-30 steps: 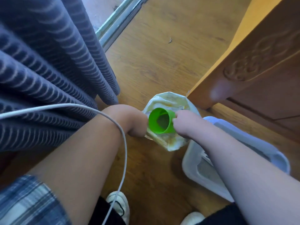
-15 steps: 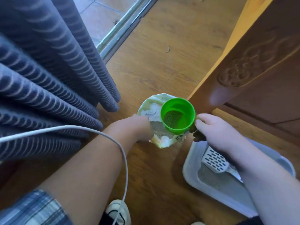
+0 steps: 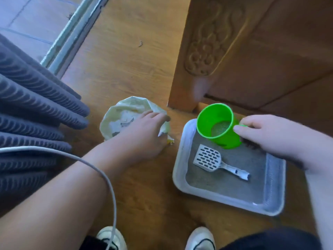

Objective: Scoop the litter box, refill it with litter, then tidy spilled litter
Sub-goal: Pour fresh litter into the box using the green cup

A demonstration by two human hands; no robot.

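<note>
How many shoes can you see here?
2. The left shoe is at the bottom edge, crossed by the white cable; the right shoe is beside it, below the litter tray. The frame cuts off both.

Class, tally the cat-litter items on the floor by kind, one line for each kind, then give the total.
green cup: 1
slotted scoop: 1
litter tray: 1
litter bag: 1
Total: 4
</note>
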